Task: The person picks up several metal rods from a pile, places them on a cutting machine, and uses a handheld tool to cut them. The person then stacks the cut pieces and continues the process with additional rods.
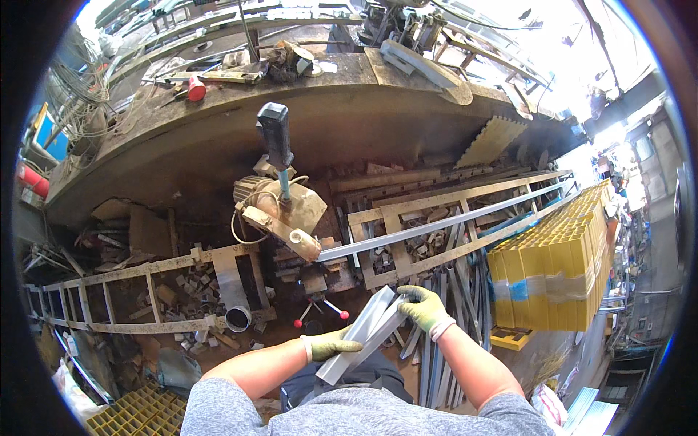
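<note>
In front of my body, both gloved hands hold two short lengths of silver metal profile (369, 320) lying side by side at a slant. My left hand (331, 343) wraps the lower part of the pieces. My right hand (427, 311) grips their upper end, its fingers bent over the edge. Beyond them stands a beige cut-off saw (302, 207) with a black handle (275, 134) pointing up. A long silver metal bar (443, 226) runs from the saw out to the right, out of reach of both hands.
A steel support frame (156, 298) extends left of the saw, with another frame (392, 272) to its right. Many offcuts (190, 298) litter the floor under them. Bundled yellow grating (545, 283) is stacked at the right. Long metal bars (436, 363) lie near my right arm. Red-knobbed handles (344, 315) project below the saw.
</note>
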Demonstrator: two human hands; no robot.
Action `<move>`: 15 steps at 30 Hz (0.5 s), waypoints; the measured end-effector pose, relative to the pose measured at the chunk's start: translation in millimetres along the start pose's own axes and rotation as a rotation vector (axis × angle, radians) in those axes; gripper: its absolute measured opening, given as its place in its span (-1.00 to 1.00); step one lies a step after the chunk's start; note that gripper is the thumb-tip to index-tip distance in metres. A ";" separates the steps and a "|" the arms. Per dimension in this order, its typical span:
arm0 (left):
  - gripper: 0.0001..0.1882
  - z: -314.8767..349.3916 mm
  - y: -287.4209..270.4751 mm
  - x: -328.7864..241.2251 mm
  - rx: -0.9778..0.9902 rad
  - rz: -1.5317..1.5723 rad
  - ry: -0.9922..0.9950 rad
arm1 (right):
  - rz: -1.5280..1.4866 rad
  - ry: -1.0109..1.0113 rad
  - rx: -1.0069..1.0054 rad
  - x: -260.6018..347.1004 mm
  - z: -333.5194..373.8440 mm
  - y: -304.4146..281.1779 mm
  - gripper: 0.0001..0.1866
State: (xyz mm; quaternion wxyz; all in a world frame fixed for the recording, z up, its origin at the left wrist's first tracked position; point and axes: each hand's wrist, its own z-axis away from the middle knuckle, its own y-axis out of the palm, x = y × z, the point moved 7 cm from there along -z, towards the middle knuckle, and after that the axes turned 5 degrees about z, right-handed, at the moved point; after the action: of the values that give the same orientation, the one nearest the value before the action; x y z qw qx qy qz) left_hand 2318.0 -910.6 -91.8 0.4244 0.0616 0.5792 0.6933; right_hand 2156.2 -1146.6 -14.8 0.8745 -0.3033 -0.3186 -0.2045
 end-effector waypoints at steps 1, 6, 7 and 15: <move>0.40 4.1 1.9 -0.8 -0.012 0.042 -0.029 | -0.004 0.013 0.032 3.0 -3.0 2.3 -0.43; 0.35 13.6 22.7 -28.7 -0.084 -0.076 0.055 | 0.092 -0.159 -0.082 42.4 -15.8 2.6 -0.45; 0.31 13.3 27.4 -39.7 -0.129 -0.201 0.101 | 0.178 -0.357 -0.184 64.8 -9.5 -2.6 -0.45; 0.37 -16.6 73.7 -133.2 -0.344 -1.879 0.026 | 0.961 -0.791 0.301 127.1 10.6 -2.6 -0.03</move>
State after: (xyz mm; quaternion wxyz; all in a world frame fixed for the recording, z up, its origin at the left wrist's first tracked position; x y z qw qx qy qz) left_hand 2354.6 -1008.7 20.0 0.8043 -0.4997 0.2867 0.1457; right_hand 2240.8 -1162.4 79.3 0.7180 -0.3388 -0.4708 0.3847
